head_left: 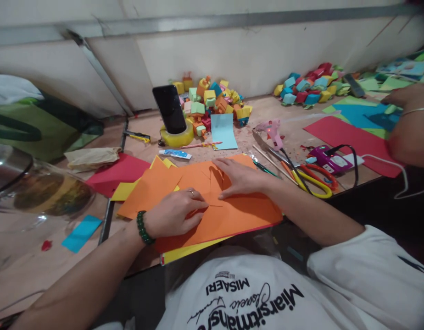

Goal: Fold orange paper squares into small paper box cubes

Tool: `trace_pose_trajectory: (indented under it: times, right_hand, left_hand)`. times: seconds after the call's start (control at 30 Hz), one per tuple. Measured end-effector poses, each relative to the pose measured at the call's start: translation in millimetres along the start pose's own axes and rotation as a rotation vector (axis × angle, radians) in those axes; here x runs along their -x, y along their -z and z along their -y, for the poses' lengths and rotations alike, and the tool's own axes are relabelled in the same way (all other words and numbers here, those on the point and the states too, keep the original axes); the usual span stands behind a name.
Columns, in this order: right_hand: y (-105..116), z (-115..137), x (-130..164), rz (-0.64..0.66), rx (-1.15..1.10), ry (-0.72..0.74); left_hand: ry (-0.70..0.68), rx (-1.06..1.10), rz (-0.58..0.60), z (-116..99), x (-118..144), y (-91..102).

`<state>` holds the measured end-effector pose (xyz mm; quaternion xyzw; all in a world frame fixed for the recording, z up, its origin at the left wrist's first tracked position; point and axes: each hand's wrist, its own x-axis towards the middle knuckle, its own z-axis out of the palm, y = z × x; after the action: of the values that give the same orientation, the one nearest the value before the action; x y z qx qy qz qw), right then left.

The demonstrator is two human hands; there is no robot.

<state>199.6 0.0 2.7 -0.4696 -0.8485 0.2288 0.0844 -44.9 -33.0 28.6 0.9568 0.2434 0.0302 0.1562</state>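
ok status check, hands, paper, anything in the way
Left hand and right hand both on orange sheet. Sheet lies over yellow paper. Pink glue gun sits off the sheet, likely not in the way.

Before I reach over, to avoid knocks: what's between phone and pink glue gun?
Light blue paper, a thin stick and colored cubes, in the head view.

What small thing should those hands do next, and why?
Perhaps press along the fine lines in the orange paper with the left hand, while the spread right hand steadies it. The lines, creases or cuts (I can't tell which), lie by both hands' fingertips, and both hands rest on the paper.
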Motion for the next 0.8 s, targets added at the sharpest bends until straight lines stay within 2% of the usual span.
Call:
trace_pose_trajectory:
  times: [0.13,0.23,0.33,0.43,0.53,0.67,0.8]
  right_hand:
    - [18,-2,-12,0.014,0.060,0.029]
    - [27,16,-21,0.009,0.165,-0.021]
    - [24,37,-29,-0.051,0.226,-0.057]
    - [14,44,-34,-0.026,0.239,-0.150]
    - [7,37,-35,-0.048,0.278,-0.267]
    - [4,24,-34,-0.090,0.146,-0.226]
    - [5,17,-36,-0.153,-0.065,-0.202]
  left_hand:
    - [0.083,-0.124,-0.016,-11,5,-2.7]
    - [0.147,-0.205,-0.013,-24,7,-8.6]
    - [0.152,-0.234,-0.036,-28,7,-15.2]
    - [0.216,-0.218,-0.119,-20,4,-21.5]
    - [0.388,-0.223,-0.242,-5,-2,-27.4]
    - [0.477,-0.143,-0.328,11,-10,-32.9]
    - [0.488,0.063,-0.325,15,-13,-33.5]
